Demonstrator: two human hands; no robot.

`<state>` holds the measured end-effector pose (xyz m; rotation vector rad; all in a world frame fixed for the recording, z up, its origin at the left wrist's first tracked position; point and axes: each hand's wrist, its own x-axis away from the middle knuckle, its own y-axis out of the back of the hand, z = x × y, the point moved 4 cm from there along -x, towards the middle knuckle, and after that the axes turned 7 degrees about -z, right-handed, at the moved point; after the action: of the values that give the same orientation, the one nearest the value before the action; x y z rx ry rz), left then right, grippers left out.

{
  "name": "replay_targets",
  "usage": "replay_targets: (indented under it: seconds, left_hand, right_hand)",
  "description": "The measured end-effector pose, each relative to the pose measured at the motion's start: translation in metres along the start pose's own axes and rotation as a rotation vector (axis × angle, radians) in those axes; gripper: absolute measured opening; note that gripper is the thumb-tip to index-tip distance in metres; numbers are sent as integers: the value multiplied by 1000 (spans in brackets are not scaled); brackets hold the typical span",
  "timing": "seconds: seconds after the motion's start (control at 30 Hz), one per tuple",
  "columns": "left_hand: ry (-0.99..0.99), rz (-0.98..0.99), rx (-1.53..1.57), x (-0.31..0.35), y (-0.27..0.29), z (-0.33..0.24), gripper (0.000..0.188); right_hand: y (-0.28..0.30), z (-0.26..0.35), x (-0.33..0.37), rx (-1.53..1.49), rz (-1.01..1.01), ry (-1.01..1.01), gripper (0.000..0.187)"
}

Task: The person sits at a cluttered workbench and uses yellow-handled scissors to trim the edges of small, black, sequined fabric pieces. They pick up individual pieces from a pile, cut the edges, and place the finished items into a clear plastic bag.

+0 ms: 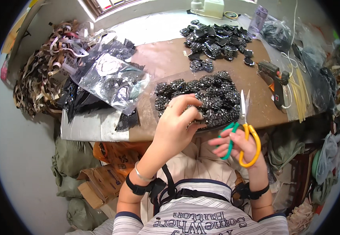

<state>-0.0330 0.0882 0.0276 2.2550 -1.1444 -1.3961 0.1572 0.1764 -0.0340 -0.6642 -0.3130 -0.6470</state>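
1. Brown-covered worktable (pixel 158 58) by a window, both hands at its near edge.
2. Right hand (pixel 240 143): holding scissors (pixel 243 109) with one green and one yellow handle, blades slightly parted, pointing away from the person.
3. Left hand (pixel 176 123): fingers curled against the near side of packed, glittery black pieces (pixel 219 96); cannot tell whether it grips one.
4. Beyond both hands: a looser black heap (pixel 217 41).
5. Right of the scissors: a glue gun (pixel 273 74). Left of the left hand: a clear plastic bag (pixel 107 80).

The pale striped fabric shirt (pixel 201 209) at the near side bears dark lettering, upside down; the brown cardboard box (pixel 106 187), near left, carries dark print.
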Motion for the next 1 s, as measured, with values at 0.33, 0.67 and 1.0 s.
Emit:
replay_targets:
  seconds: [0.33, 0.67, 1.0]
  left_hand:
    - [-161, 7, 92, 28, 2, -45, 17]
    - [116, -166, 21, 34, -2, -54, 24]
    - [384, -127, 109, 29, 1, -50, 18]
  right_hand:
    - [-20, 15, 0, -320, -21, 314, 39]
    - [-21, 9, 4, -302, -94, 366, 33]
    - [-29, 11, 10, -233, -93, 390, 40]
